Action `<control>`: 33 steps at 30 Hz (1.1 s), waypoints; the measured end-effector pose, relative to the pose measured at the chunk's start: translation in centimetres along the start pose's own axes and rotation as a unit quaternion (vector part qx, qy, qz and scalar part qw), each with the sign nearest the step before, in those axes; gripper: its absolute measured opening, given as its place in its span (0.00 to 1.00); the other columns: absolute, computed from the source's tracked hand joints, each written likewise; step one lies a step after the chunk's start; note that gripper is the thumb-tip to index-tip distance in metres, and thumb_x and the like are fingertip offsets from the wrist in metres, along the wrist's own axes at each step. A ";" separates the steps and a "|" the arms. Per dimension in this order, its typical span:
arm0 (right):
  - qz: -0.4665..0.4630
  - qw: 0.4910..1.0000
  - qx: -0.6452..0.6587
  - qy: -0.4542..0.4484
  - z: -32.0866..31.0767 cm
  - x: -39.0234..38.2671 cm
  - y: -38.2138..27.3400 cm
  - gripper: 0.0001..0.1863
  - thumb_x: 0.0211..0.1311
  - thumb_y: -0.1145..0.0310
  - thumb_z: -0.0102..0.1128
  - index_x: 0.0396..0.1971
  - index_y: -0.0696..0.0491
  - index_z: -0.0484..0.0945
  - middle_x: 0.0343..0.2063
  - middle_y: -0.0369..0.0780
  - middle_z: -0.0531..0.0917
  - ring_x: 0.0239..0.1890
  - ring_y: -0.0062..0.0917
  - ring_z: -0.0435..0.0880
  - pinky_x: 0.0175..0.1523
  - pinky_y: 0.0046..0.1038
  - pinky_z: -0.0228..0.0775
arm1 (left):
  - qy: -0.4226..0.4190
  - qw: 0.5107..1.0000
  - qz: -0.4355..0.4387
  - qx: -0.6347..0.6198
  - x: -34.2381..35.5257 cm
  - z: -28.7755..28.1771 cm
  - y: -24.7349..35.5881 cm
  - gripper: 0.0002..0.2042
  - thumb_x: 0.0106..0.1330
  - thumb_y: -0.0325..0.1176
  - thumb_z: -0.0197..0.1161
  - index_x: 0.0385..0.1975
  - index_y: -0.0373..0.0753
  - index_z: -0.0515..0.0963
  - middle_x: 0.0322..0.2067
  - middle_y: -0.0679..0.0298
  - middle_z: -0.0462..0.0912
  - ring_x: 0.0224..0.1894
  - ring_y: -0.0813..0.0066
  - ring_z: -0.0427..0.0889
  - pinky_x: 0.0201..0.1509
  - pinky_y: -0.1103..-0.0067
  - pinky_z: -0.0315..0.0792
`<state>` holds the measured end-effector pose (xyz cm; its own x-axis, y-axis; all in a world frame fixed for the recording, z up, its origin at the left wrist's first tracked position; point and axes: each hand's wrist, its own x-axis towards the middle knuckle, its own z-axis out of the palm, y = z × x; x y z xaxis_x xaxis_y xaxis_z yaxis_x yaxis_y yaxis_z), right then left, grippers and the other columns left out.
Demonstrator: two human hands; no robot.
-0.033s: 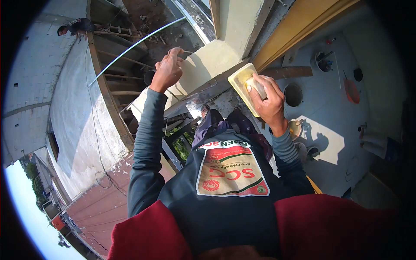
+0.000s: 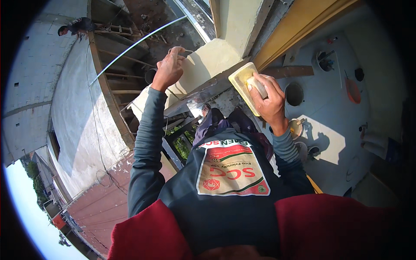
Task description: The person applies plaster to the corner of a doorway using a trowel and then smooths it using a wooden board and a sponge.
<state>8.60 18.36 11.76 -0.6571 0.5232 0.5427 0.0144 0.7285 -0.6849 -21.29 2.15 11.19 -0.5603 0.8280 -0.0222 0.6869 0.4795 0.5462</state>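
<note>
My right hand is closed around the grip of a yellowish rectangular plastering float. The float is tilted, its flat plate turned toward the cream plastered ledge and apart from my body. My left hand is raised over the left side of that ledge, with its fingers bent and drawn together. A thin bar shows beside those fingertips, but whether they grip it is hidden.
Below on the right, a grey floor holds a round bucket, a bucket with tools and an orange basin. A pale pipe crosses at upper left. Another person leans at a far wall. Timbers span a drop.
</note>
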 end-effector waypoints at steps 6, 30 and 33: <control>0.010 0.999 0.030 0.008 0.3 0.1 0.1 0.16 0.55 0.78 0.68 0.45 0.63 0.80 0.38 0.50 0.84 0.40 0.44 0.85 0.47 0.37 0.78 | 0.006 0.996 -0.042 -0.082 0.1 0.1 0.8 0.23 0.63 0.19 0.48 0.60 0.40 0.67 0.49 0.53 0.86 0.58 0.53 0.81 0.62 0.66 0.71; 0.006 0.999 0.024 -0.022 2.5 1.0 0.5 0.17 0.56 0.75 0.68 0.46 0.63 0.80 0.39 0.51 0.83 0.41 0.45 0.84 0.47 0.38 0.77 | -0.037 0.997 0.071 0.005 1.5 3.0 4.0 0.39 0.59 0.15 0.52 0.73 0.48 0.55 0.64 0.61 0.76 0.72 0.54 0.66 0.71 0.57 0.56; -0.011 1.000 0.021 -0.017 3.2 2.1 0.7 0.17 0.56 0.75 0.68 0.46 0.63 0.80 0.39 0.51 0.83 0.40 0.45 0.84 0.47 0.38 0.77 | -0.032 0.993 0.086 0.077 0.8 3.9 4.5 0.44 0.58 0.14 0.51 0.77 0.52 0.49 0.68 0.61 0.72 0.77 0.57 0.54 0.70 0.50 0.47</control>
<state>4.84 18.60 10.87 -0.6815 0.4912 0.5425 -0.0314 0.7210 -0.6923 -16.89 6.07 10.36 -0.4012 0.9160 0.0044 0.8354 0.3639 0.4119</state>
